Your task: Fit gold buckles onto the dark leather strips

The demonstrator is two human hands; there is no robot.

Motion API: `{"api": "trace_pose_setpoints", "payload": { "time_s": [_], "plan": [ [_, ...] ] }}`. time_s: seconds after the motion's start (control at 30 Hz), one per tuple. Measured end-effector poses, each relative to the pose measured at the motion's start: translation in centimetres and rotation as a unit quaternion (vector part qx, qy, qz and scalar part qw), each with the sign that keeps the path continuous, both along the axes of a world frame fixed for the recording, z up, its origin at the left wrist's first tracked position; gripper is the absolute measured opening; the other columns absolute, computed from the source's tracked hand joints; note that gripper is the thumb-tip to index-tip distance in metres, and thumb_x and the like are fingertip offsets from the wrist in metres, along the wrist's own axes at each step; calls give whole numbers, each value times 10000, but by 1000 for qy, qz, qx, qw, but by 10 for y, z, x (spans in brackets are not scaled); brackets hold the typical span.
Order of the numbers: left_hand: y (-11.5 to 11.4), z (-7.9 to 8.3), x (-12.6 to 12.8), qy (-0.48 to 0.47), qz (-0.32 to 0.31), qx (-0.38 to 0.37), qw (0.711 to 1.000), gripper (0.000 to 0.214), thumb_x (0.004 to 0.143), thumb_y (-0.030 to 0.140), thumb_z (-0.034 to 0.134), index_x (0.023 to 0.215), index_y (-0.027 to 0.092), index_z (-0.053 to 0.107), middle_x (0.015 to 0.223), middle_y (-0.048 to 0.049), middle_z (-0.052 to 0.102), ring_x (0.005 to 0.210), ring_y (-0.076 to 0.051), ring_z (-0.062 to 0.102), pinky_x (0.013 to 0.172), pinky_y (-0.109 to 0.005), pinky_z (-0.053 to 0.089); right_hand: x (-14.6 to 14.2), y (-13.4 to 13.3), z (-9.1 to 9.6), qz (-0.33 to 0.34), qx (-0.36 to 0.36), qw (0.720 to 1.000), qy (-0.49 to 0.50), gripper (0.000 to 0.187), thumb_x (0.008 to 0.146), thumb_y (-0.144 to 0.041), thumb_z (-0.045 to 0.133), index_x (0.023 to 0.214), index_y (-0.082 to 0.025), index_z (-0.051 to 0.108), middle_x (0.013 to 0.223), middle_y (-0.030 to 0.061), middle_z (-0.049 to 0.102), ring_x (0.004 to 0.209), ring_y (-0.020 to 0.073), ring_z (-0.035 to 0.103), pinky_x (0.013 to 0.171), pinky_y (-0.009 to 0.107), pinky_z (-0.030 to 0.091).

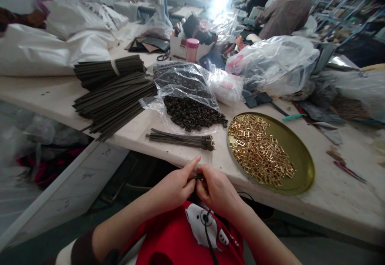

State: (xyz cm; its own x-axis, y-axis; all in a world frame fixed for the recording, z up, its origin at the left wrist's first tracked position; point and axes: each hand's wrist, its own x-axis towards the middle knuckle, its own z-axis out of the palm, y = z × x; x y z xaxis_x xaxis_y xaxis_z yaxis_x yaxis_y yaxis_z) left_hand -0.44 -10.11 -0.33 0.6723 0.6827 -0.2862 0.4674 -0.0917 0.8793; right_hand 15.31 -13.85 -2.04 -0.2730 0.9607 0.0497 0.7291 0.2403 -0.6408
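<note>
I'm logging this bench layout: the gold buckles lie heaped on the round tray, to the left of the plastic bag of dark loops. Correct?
Not quite: the head view shows the round tray of gold buckles to the right of the plastic bag of dark loops, not left.

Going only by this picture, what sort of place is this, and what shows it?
Probably a leather-goods workshop or factory: the worktable holds long dark strips, many small dark loops, and a round tray of gold-coloured metal buckles.
</note>
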Motion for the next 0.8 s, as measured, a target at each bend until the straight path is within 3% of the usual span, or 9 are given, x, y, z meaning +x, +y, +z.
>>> {"api": "trace_pose_setpoints", "payload": {
  "time_s": [0.2, 0.37, 0.47, 0.6, 0.67, 0.73, 0.8],
  "plan": [
    [-1, 1, -5, -41, -15, -41, 998, 647, 789, 119, 391, 1398, 187, 183, 837, -7, 625, 685, -119, 536, 635, -208, 405, -1, -5, 5, 21, -48, 996, 72, 143, 766, -87, 370, 846, -171, 454, 761, 39, 557, 668, 151, 511, 623, 270, 397],
    [1, -8, -6, -48, -34, -57, 997, 641, 787, 124, 405, 1392, 211, 209, 783, 15, 603, 645, -105, 511, 613, -202, 402, 1, -5, 4, 2, -137, 983, 125, 92, 752, -118, 426, 802, -194, 427, 646, -36, 497, 523, 98, 427, 500, 214, 331],
    [5, -8, -7, -45, -43, -61, 996, 619, 800, 147, 413, 1386, 216, 228, 886, -10, 628, 738, -125, 544, 698, -228, 417, 1, -4, -4, -13, -158, 978, 136, 84, 739, -131, 445, 780, -198, 413, 625, -50, 469, 518, 91, 406, 490, 210, 306],
    [19, -4, -19, -35, -61, -123, 990, 711, 783, 243, 506, 1398, 173, 156, 1009, -43, 628, 845, -150, 563, 764, -241, 420, 5, -4, -14, -73, -171, 966, 180, 40, 763, -161, 404, 770, -200, 406, 583, -67, 385, 504, 88, 359, 472, 204, 292],
    [26, -4, -25, 2, -79, -147, 986, 587, 766, 287, 530, 1311, 153, 358, 910, -26, 645, 775, -143, 566, 701, -222, 426, 6, -3, -17, -96, -167, 960, 203, 38, 769, -169, 386, 757, -200, 406, 585, -67, 356, 510, 88, 345, 476, 203, 296],
    [30, -7, -28, 22, -93, -174, 980, 333, 783, 312, 490, 1052, 136, 577, 793, -10, 641, 682, -124, 555, 623, -202, 418, 7, -2, -21, -101, -171, 955, 220, 40, 773, -175, 382, 753, -201, 405, 585, -68, 340, 512, 88, 337, 472, 202, 293],
    [29, -11, -25, 25, -80, -194, 977, 260, 791, 329, 460, 844, 126, 615, 730, -6, 628, 618, -110, 539, 565, -191, 403, 6, -2, -24, -96, -176, 952, 231, 31, 769, -178, 387, 759, -202, 404, 582, -70, 333, 508, 89, 334, 463, 201, 287]
  ]
}}
